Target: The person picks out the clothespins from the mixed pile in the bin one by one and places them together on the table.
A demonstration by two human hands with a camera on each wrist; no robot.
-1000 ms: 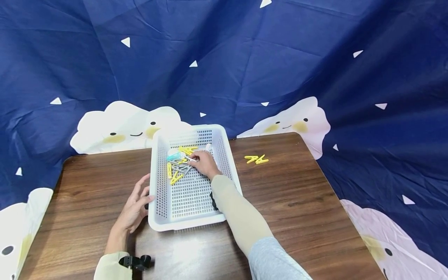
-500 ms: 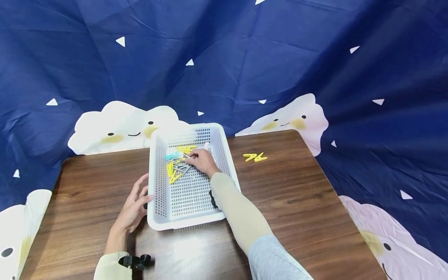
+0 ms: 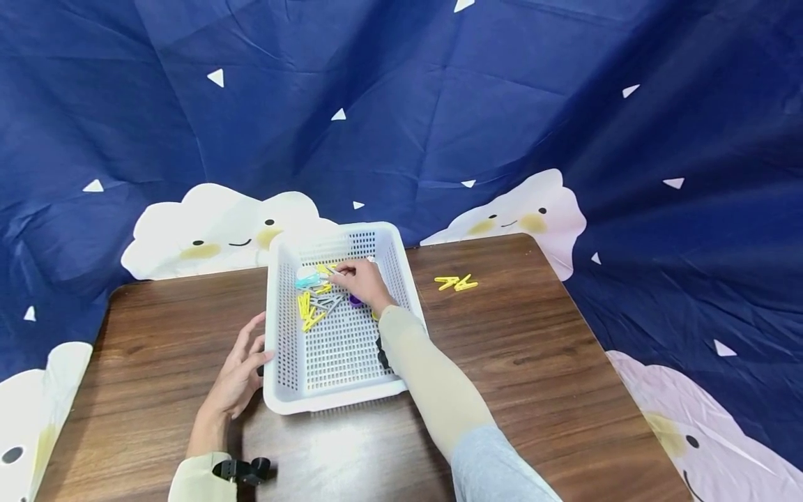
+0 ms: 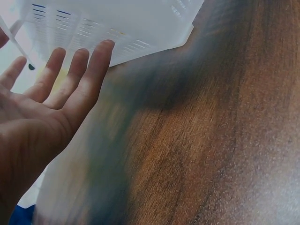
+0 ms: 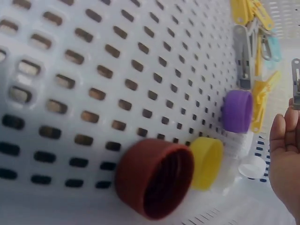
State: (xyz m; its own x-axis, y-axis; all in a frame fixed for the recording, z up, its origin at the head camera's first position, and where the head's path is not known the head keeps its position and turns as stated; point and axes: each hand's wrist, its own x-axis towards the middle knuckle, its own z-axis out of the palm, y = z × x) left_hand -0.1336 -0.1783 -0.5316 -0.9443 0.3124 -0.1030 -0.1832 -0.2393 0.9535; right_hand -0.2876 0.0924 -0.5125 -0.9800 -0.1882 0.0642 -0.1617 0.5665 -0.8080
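Observation:
A white perforated basket [image 3: 332,401] stands on the wooden table. My right hand [image 3: 364,282] is over its inside and pinches a grey clothespin [image 5: 296,86] between thumb and fingers. Below and left of that hand lie several grey clothespins [image 3: 327,301], yellow clothespins [image 3: 311,319] and a light blue piece [image 3: 307,282]. Spread fingers of my left hand [image 3: 235,376] rest along the outside of the basket's left wall; the left wrist view shows this hand [image 4: 51,108] with its palm turned up and its fingertips right at the wall.
Inside the basket, the right wrist view shows a red-brown bottle cap [image 5: 154,178], a yellow cap [image 5: 206,162], a purple cap [image 5: 237,111] and a white cap [image 5: 253,167]. Two yellow clothespins [image 3: 456,282] lie on the table to the right. A blue cloth [image 3: 401,104] hangs behind.
My right hand has moved slightly up and left from the clothespin pile with the grey clothespin, uncovering a purple cap. My left hand stays at the basket's wall.

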